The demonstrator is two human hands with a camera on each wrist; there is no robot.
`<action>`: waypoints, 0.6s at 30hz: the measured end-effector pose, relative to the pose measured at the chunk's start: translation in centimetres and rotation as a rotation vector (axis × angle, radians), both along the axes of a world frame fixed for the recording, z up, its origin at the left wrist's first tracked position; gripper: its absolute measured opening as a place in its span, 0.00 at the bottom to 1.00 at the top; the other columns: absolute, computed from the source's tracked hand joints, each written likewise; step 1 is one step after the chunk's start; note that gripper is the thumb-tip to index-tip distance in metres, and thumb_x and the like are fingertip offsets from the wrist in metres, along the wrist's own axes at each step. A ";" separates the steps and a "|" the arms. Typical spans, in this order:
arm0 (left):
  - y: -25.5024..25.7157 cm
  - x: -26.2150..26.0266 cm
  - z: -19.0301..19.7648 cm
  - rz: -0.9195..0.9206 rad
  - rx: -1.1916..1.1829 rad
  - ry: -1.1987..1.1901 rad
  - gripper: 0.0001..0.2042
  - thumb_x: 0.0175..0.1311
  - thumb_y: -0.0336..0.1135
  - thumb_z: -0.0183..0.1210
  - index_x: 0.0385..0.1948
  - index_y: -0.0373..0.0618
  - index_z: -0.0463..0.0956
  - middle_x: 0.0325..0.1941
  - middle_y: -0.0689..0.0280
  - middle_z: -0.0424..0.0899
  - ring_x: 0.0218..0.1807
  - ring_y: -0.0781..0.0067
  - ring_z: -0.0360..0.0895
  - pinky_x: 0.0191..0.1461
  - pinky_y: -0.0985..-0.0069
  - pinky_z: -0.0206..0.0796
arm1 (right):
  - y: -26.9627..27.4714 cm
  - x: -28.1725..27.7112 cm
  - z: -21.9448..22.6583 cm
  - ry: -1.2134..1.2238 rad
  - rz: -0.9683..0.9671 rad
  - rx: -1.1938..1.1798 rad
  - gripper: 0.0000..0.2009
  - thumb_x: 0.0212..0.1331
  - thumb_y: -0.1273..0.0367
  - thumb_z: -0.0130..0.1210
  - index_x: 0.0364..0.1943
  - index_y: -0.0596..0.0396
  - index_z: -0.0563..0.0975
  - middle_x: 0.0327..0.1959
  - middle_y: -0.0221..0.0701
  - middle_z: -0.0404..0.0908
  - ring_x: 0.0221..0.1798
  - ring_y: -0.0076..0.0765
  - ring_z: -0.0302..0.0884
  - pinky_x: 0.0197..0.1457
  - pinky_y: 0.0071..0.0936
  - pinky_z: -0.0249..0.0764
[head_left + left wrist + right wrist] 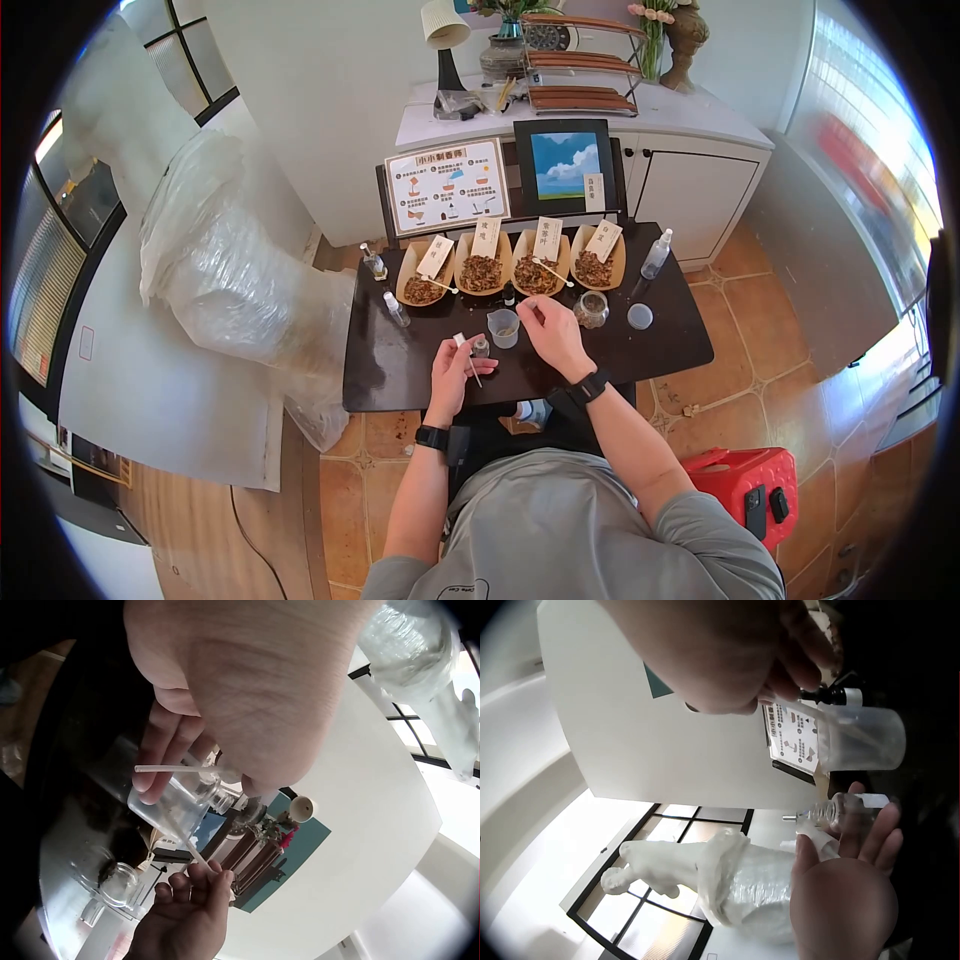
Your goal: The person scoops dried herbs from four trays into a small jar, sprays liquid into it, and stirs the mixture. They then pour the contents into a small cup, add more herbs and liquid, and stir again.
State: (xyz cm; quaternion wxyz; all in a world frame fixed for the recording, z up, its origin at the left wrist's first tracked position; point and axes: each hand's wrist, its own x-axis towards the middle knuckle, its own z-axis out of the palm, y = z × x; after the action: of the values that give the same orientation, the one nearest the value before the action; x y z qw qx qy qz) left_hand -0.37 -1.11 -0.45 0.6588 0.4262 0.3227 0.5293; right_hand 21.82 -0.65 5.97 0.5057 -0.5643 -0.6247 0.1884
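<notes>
My right hand (555, 335) pinches a thin white stick (196, 855) whose lower end stands in a clear plastic measuring cup (503, 330). The left hand (452, 375) holds a small white cap (461, 340) with a thin white tube (165, 769) sticking out of it. Close to the left fingers stands a small glass bottle (481, 347). Behind the cup is a little dark bottle (508, 293). A glass jar (591, 310) with dried bits in it is beside the right hand, its round lid (640, 316) lying to the right.
Several paper trays of dried brown bits, one of them a tray (407, 283) at the left, line the dark table (420, 375) with label cards. Clear spray bottles (657, 255) (396, 310) stand at both sides. Behind are an instruction sheet (447, 185) and a framed screen (565, 165).
</notes>
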 end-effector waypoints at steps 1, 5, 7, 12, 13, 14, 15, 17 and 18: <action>0.0 0.0 0.0 0.002 -0.003 0.001 0.09 0.84 0.38 0.49 0.49 0.41 0.67 0.68 0.48 0.79 0.46 0.53 0.90 0.49 0.66 0.83 | 0.0 0.0 0.0 0.013 0.011 0.001 0.11 0.70 0.62 0.62 0.42 0.57 0.85 0.34 0.40 0.86 0.34 0.46 0.84 0.39 0.38 0.78; 0.0 0.0 0.0 0.001 -0.002 -0.007 0.09 0.84 0.38 0.49 0.48 0.41 0.67 0.68 0.48 0.80 0.46 0.53 0.90 0.49 0.66 0.83 | 0.1 0.0 -0.3 0.103 0.042 -0.047 0.12 0.70 0.62 0.62 0.43 0.57 0.85 0.35 0.40 0.87 0.34 0.45 0.84 0.39 0.38 0.78; 0.0 -0.1 0.0 -0.001 0.003 -0.004 0.09 0.85 0.38 0.49 0.48 0.41 0.67 0.68 0.48 0.80 0.46 0.52 0.90 0.49 0.66 0.83 | 0.3 0.1 -0.7 0.101 0.040 -0.051 0.11 0.70 0.63 0.62 0.43 0.57 0.85 0.35 0.40 0.87 0.34 0.44 0.85 0.39 0.37 0.78; 0.1 0.0 -0.2 0.002 0.005 0.001 0.09 0.85 0.38 0.48 0.49 0.41 0.67 0.68 0.48 0.79 0.46 0.52 0.90 0.49 0.66 0.83 | 0.3 0.3 -1.0 0.125 0.062 -0.049 0.11 0.71 0.64 0.60 0.42 0.58 0.85 0.33 0.40 0.87 0.35 0.44 0.86 0.40 0.36 0.79; 0.1 0.0 -0.2 -0.001 0.005 0.001 0.09 0.85 0.38 0.48 0.49 0.41 0.67 0.68 0.48 0.79 0.47 0.52 0.90 0.49 0.66 0.84 | 0.1 0.4 -0.8 0.111 0.066 -0.056 0.11 0.71 0.65 0.60 0.42 0.58 0.85 0.33 0.40 0.88 0.35 0.44 0.87 0.40 0.36 0.79; 0.1 -0.1 -0.2 -0.004 0.005 0.001 0.09 0.85 0.38 0.48 0.49 0.41 0.67 0.68 0.47 0.79 0.47 0.52 0.90 0.49 0.66 0.84 | 0.0 0.4 -0.7 0.098 0.070 -0.063 0.10 0.71 0.65 0.60 0.42 0.58 0.85 0.32 0.40 0.88 0.35 0.45 0.87 0.40 0.36 0.79; 0.1 -0.1 -0.2 -0.004 0.006 0.002 0.09 0.85 0.38 0.48 0.49 0.41 0.67 0.68 0.47 0.79 0.47 0.52 0.90 0.49 0.66 0.84 | 0.1 0.4 -0.8 0.098 0.070 -0.062 0.10 0.71 0.65 0.60 0.42 0.58 0.85 0.32 0.40 0.88 0.35 0.45 0.87 0.40 0.36 0.79; 0.0 -0.1 0.0 -0.009 -0.001 0.000 0.09 0.85 0.38 0.48 0.49 0.41 0.67 0.68 0.47 0.79 0.47 0.52 0.90 0.50 0.65 0.84 | 0.2 0.3 -1.0 0.120 0.069 -0.072 0.10 0.71 0.65 0.60 0.42 0.58 0.85 0.32 0.39 0.88 0.34 0.43 0.87 0.39 0.36 0.79; 0.0 0.0 0.1 -0.008 0.001 0.000 0.09 0.85 0.38 0.48 0.49 0.41 0.67 0.68 0.47 0.79 0.47 0.52 0.90 0.50 0.65 0.84 | 0.2 0.3 -1.1 0.121 0.070 -0.071 0.10 0.71 0.65 0.60 0.42 0.58 0.85 0.32 0.39 0.88 0.34 0.43 0.87 0.39 0.36 0.79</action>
State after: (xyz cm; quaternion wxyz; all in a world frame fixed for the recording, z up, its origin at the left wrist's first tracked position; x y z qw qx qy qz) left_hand -0.42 -1.10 -0.33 0.6609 0.4278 0.3207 0.5266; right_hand 22.17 -0.43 4.88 0.5153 -0.5475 -0.6053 0.2616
